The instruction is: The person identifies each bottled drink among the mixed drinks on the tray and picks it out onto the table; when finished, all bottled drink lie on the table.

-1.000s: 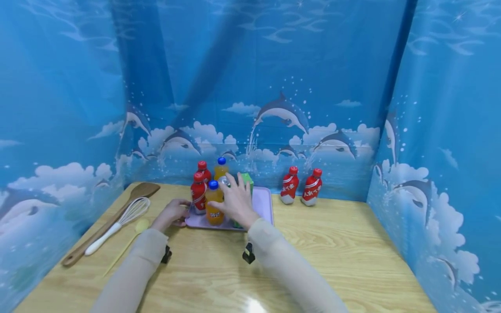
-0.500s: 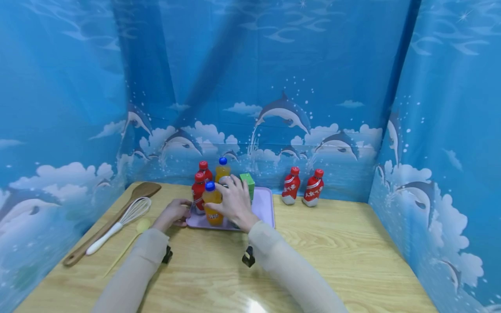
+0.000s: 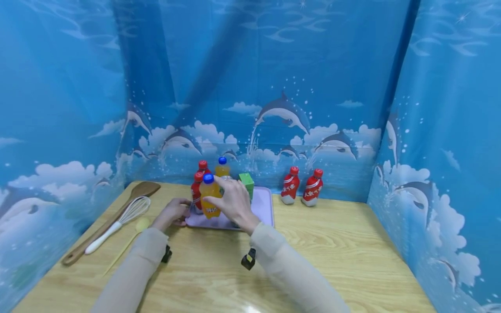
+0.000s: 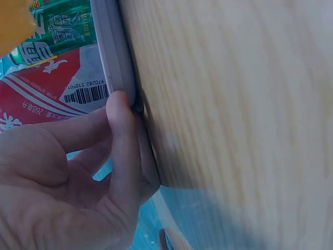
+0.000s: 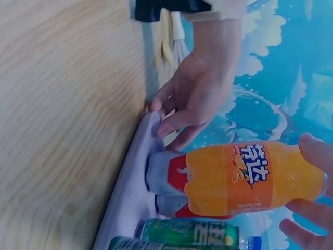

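My right hand (image 3: pixel 236 202) grips an orange soda bottle (image 3: pixel 209 198) with a blue cap near its top. In the right wrist view the bottle's base hangs above the lilac tray (image 5: pixel 127 208), fingertips around its upper end. My left hand (image 3: pixel 172 213) pinches the tray's near left corner, one finger pressed on the rim in the left wrist view. Behind the held bottle stand two red bottles (image 3: pixel 197 191), a second orange bottle (image 3: pixel 222 167) and a green box (image 3: pixel 247 181), all on the tray. Green cans (image 5: pixel 192 232) lie partly hidden behind my right hand in the head view.
Two more red bottles (image 3: pixel 290 186) stand on the wooden table (image 3: pixel 332 243) to the tray's right. At the left lie a wooden spatula (image 3: pixel 145 190), a white whisk (image 3: pixel 117 226) and a yellow spoon (image 3: pixel 142 224). A blue dolphin-print curtain (image 3: pixel 250 87) encloses the back and sides.
My right hand has closed around the front orange soda bottle and raised it off the tray, slightly to the left. My left hand stays at the tray's corner.
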`<state>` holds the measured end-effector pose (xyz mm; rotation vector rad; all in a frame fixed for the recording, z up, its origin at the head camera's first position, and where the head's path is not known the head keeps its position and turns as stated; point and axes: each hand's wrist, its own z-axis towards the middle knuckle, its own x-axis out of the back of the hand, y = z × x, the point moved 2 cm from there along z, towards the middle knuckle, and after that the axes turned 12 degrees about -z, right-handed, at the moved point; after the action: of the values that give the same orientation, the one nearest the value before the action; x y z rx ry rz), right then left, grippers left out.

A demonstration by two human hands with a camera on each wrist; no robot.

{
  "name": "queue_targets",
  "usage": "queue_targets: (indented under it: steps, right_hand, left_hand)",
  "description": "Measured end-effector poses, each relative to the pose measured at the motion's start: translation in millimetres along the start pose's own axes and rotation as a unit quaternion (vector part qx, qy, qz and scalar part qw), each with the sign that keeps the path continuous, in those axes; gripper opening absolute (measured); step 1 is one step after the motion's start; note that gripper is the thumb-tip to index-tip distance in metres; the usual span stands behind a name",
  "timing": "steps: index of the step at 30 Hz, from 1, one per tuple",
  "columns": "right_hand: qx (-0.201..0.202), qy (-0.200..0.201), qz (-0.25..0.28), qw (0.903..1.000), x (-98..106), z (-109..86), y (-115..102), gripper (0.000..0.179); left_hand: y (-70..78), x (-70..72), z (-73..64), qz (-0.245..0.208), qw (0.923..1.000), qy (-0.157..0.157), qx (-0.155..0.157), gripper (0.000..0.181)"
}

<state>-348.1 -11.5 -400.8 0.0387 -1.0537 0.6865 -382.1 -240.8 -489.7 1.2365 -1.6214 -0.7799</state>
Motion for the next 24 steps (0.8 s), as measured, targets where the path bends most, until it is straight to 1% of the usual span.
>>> queue_targets:
  steps: [5,10,13,17,20,24]
  right_hand:
    - [-0.026,0.000,0.071,0.9971,8,-3.4,-5,0.066]
    - [-0.038,0.001,0.106,0.9936,17,-5.4,-10,0.066]
    - [-0.044,-0.005,0.141,0.9890,23,-6.5,-11,0.067]
    - [-0.058,-0.024,0.196,0.9787,30,-7.7,-13,0.068]
    - [-0.076,-0.039,0.235,0.9682,34,-8.9,-12,0.070]
    - [-0.100,-0.057,0.281,0.9529,39,-10.4,-11,0.070]
  left_hand:
    - [-0.3,-0.3,-0.8,-0.006,1.0000,-0.005,-0.003,0.063]
    - [0.8,-1.3,-3.0,-0.014,0.9999,-0.007,-0.002,0.063]
    - [0.8,-1.3,-3.6,-0.012,0.9999,-0.007,-0.002,0.063]
    - [1.1,-1.4,-4.3,-0.008,0.9999,-0.006,-0.001,0.063]
    - [0.9,-1.5,-2.8,-0.011,0.9999,-0.001,0.006,0.064]
    - [-0.8,-1.3,0.6,-0.012,0.9999,-0.002,0.008,0.065]
